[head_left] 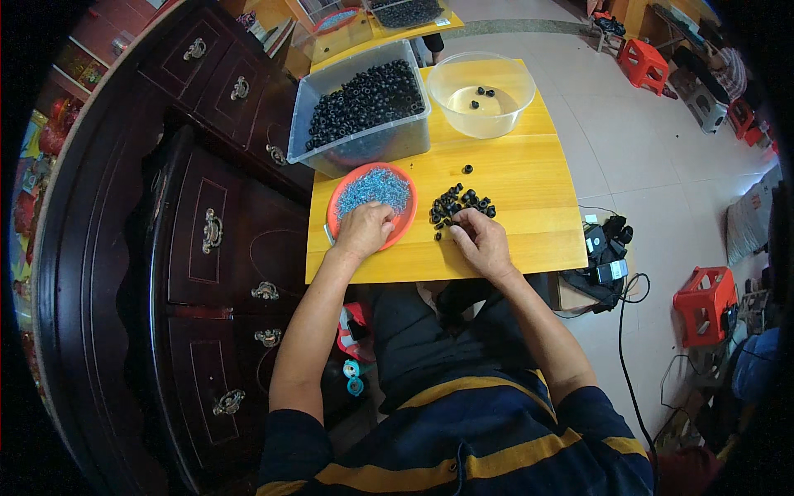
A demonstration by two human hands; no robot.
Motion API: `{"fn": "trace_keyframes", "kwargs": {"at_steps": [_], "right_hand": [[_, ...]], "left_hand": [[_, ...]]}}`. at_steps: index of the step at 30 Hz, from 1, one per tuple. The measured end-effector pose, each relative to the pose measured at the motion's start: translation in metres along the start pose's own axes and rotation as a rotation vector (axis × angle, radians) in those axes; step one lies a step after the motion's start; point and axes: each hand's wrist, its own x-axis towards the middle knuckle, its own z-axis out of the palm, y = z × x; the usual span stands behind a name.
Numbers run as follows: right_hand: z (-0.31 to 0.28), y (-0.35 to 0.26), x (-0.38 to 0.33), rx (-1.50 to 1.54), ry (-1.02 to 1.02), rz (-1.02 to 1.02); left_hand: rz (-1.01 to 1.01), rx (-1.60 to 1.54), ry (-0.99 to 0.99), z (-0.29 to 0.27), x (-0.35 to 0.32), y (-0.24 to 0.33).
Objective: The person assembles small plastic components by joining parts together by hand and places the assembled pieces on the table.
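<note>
My left hand point(366, 229) is over a round red-orange dish point(334, 202), its fingers bent and pressed together at the near side of a heap of small bluish metal pieces point(374, 188). Whatever sits in those fingertips is too small to make out. At the near edge of a loose pile of small black knob-like parts point(469, 199), my right hand point(485, 245) has its thumb and fingers curled together. Its fingertips touch the pile, and what they pinch is hidden.
A grey plastic bin point(360, 153) full of black parts stands at the back left of the yellow table point(529, 240). Beside it, a clear round tub point(482, 124) holds several black parts. Dark wooden drawers point(240, 240) border the left side. Red stools point(703, 306) stand on the floor at right.
</note>
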Motion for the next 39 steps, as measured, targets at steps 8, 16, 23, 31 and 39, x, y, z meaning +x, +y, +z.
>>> {"fn": "trace_keyframes", "kwargs": {"at_steps": [8, 16, 23, 31, 39], "right_hand": [[0.002, -0.001, 0.0, 0.003, -0.002, -0.02], [-0.004, -0.005, -0.001, -0.007, -0.021, 0.019], [0.0, -0.001, 0.0, -0.048, 0.04, -0.078], [-0.003, -0.001, 0.0, -0.04, -0.04, 0.027], [-0.002, 0.003, -0.001, -0.01, 0.001, -0.009]], "left_hand": [[-0.026, -0.106, 0.042, 0.005, 0.003, -0.004], [-0.045, 0.028, 0.101, 0.015, 0.005, 0.0], [0.028, 0.018, 0.105, 0.016, 0.007, -0.008], [0.072, 0.031, 0.079, 0.009, 0.009, -0.003], [0.159, 0.142, 0.003, 0.004, 0.013, -0.003]]}}
